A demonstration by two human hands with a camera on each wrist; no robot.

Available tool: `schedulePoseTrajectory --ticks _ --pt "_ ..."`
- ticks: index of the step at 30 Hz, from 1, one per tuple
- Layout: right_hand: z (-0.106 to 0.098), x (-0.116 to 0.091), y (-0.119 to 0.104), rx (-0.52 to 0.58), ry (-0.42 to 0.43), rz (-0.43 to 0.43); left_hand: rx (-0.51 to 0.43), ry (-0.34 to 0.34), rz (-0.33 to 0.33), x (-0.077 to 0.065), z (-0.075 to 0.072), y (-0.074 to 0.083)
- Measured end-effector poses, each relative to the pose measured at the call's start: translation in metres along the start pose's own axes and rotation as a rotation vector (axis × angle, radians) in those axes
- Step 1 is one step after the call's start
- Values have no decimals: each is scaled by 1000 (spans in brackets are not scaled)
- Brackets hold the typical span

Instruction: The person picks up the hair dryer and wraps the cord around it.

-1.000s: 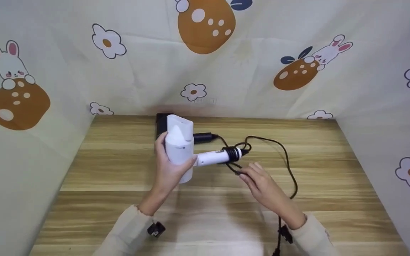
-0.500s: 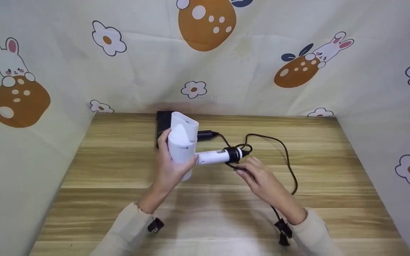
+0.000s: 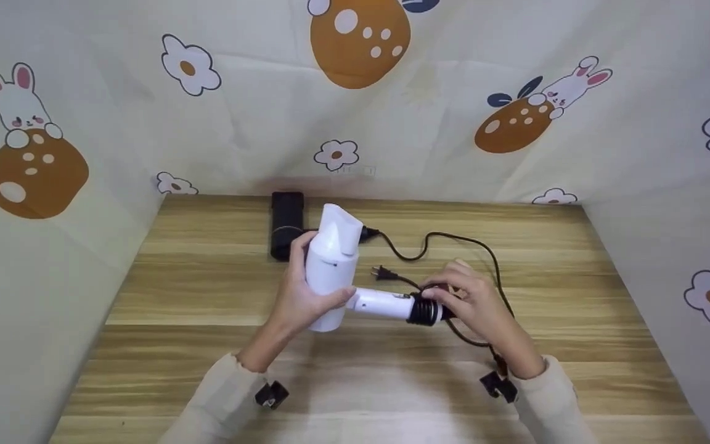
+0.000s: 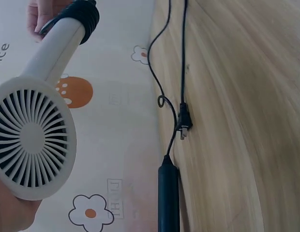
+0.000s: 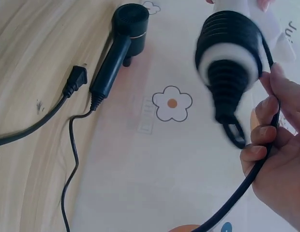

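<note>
A white hair dryer (image 3: 333, 271) is raised over the table, its nozzle pointing away and its handle to the right. My left hand (image 3: 306, 296) grips it round the barrel; the slatted rear grille (image 4: 34, 140) faces the left wrist camera. Black cord (image 5: 226, 34) is wound in several turns round the handle's end. Beside those turns, my right hand (image 3: 469, 299) pinches a length of the cord, which also runs along the curled fingers (image 5: 259, 150) in the right wrist view. A two-pin plug (image 3: 384, 272) on a black cord lies past the handle.
Behind the white dryer, a black hair dryer (image 3: 287, 228) lies near the back edge of the wooden table (image 3: 207, 364). Its thin cord (image 3: 495, 265) curves to the right and towards me. Patterned cloth (image 3: 238, 123) rises at the back and sides.
The white hair dryer has moved right and nearer, uncovering more of the black one. My right hand has shifted right to the handle's end. The two-pin plug now shows beyond the handle.
</note>
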State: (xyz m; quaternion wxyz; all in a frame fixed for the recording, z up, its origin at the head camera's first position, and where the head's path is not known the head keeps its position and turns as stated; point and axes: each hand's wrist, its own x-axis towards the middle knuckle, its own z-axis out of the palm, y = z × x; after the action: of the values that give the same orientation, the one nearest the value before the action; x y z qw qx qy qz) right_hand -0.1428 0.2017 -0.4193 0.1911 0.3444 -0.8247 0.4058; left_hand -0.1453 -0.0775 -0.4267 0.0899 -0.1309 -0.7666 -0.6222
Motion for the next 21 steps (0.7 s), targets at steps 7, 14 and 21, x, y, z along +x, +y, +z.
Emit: schedulePoseTrajectory --ticks 7,14,21 --pt "-8 5 5 313 -128 219 -160 -19 -12 1 -1 2" --pt "-15 7 10 539 -307 398 -145 -62 21 1 0 4" --pt "-14 9 16 614 -290 430 -197 -65 38 3 2 7"
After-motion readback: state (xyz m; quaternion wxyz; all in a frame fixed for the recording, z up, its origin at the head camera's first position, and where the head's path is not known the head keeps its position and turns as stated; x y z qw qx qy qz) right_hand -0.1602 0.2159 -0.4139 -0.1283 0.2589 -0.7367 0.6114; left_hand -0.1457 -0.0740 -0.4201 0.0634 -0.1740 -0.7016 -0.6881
